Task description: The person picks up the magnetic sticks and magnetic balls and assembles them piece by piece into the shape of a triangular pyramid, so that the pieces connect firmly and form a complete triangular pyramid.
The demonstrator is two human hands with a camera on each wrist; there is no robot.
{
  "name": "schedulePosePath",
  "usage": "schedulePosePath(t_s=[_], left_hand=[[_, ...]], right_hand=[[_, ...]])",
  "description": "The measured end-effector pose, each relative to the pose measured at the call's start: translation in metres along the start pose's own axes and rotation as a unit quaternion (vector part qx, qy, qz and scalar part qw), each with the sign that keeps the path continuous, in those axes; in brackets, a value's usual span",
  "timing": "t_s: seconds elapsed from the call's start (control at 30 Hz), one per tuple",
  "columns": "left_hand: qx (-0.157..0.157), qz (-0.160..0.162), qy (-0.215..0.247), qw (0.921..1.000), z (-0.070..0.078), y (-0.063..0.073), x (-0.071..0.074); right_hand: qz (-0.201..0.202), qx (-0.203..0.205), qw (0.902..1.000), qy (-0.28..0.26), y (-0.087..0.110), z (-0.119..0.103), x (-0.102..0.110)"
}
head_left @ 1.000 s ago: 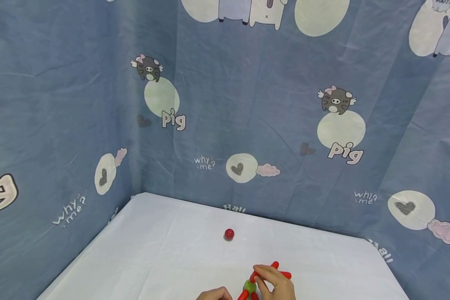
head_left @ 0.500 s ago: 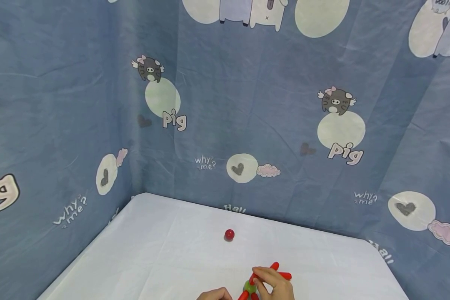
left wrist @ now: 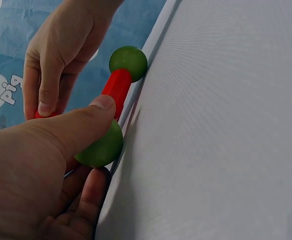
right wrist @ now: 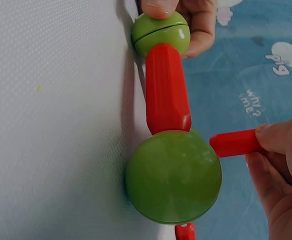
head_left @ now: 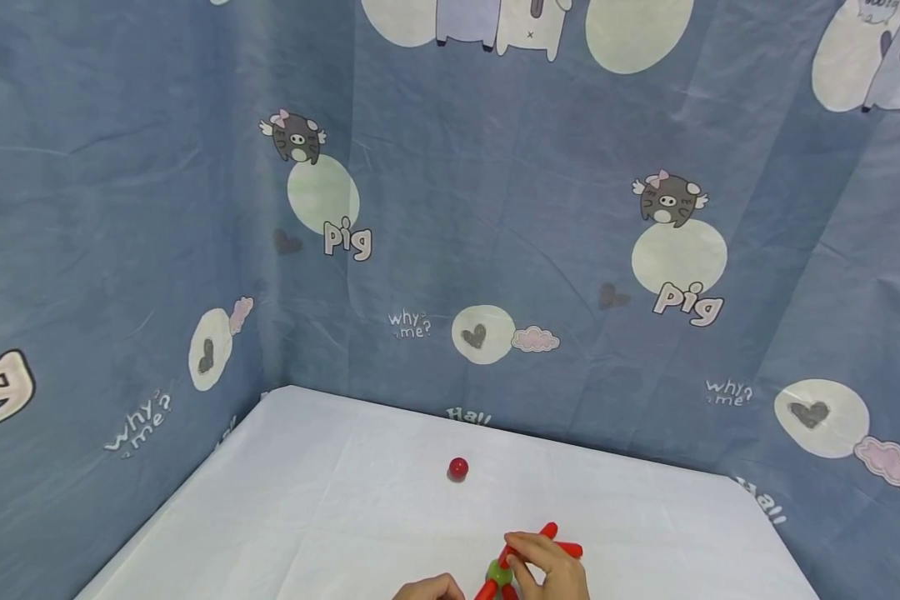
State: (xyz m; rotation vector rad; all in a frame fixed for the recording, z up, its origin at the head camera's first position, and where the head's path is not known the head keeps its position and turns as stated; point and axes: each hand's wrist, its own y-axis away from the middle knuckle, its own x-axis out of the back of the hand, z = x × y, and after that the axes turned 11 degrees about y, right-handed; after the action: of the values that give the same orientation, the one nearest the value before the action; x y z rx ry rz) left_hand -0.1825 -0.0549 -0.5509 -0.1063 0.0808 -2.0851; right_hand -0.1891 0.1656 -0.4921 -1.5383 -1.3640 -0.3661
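My left hand (head_left: 431, 588) is at the bottom edge of the head view. In the left wrist view it grips a green ball (left wrist: 103, 147), its thumb lying along a red rod (left wrist: 118, 89) that joins this ball to a second green ball (left wrist: 128, 62). Thumb and fingers of my right hand (head_left: 551, 572) pinch another red rod (right wrist: 234, 143). That rod's free end points at the side of the nearer green ball (right wrist: 173, 177) in the right wrist view, right at its surface. A further red piece (right wrist: 185, 231) shows below this ball.
Farther back on the white table (head_left: 360, 475) lies a small red ball (head_left: 458, 468). Just beyond my right hand are loose-looking red rods (head_left: 550, 529), partly hidden by it. A blue printed cloth (head_left: 540, 250) hangs behind and at the left of the table.
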Motion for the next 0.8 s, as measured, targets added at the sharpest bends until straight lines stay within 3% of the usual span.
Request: schedulePosePath(t_s=[0.1,0.5,0.8], left_hand=[[0.013,0.002,0.002,0.9999,0.0002,0.0000,0.0000],[-0.012,-0.001,-0.004,0.9999,-0.0018,-0.0012,0.0006],[0.001,-0.008,0.003,1.0000,-0.0016,-0.0010,0.0021]], right_hand=[[0.006,0.011,0.9999,-0.002,0.0005,0.0017,-0.0011],[-0.022,-0.005,0.9996,-0.019,0.0006,0.0018,-0.0009],[-0.034,-0.008,0.9991,-0.022,-0.0002,-0.0003,0.0006]])
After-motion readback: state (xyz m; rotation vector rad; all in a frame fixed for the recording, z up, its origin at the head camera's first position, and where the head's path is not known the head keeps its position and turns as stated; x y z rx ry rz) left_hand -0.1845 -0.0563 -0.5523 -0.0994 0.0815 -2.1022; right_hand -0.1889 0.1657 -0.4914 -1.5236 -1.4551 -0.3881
